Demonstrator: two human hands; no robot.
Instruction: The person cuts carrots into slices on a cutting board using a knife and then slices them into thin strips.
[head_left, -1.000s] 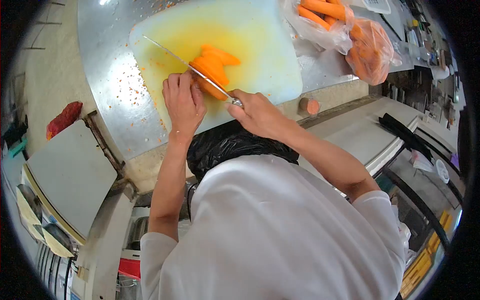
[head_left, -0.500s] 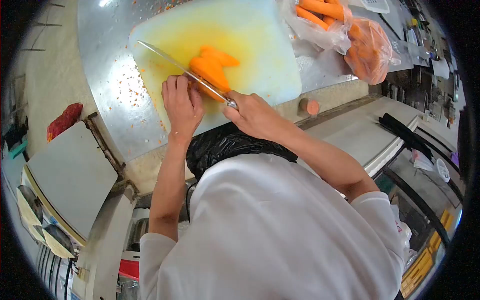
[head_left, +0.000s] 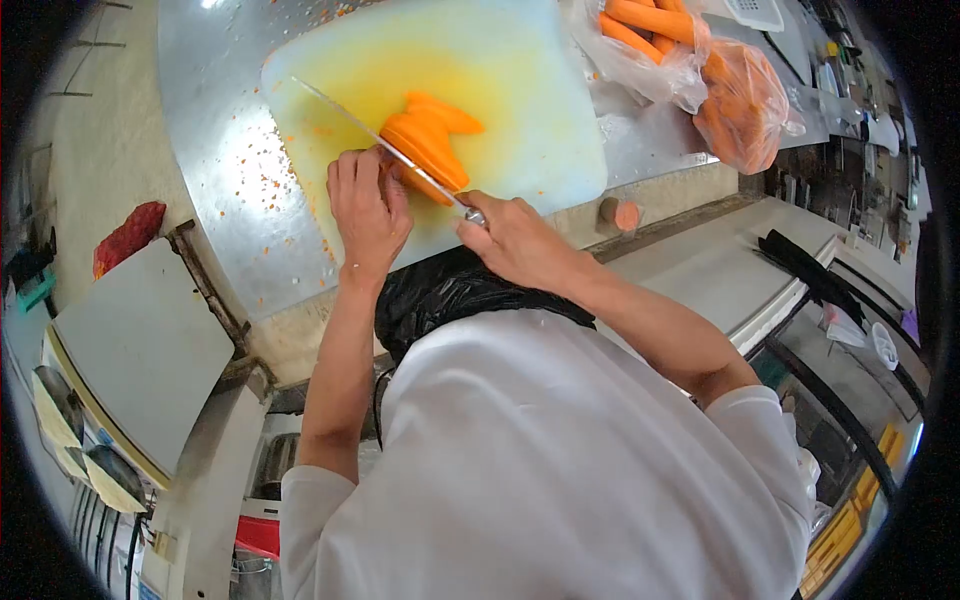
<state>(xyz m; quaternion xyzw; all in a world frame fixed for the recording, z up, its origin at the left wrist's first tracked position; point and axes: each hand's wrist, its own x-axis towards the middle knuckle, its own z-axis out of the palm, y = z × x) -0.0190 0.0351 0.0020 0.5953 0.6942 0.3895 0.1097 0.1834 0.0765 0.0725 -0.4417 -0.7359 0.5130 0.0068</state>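
Note:
My right hand [head_left: 508, 235] is closed around the handle of a knife [head_left: 350, 118], whose long blade slants up and left across a carrot. My left hand [head_left: 368, 212] has its fingers curled on the carrot piece on the near side of the blade, partly hidden by the hand. Beyond the blade, orange carrot slices [head_left: 425, 145] overlap one another on the yellow-stained white cutting board [head_left: 530, 130].
The board lies on a metal table [head_left: 215, 150] dotted with orange scraps. Bags of carrots [head_left: 742, 110] stand at the upper right. A small cup-like object [head_left: 626, 215] sits beyond my right wrist. A black plastic bag [head_left: 435, 295] hangs at the table's near edge.
The knife has shifted slightly along the carrot. The slices beside the blade have spread a little toward my right hand. My left hand has barely moved.

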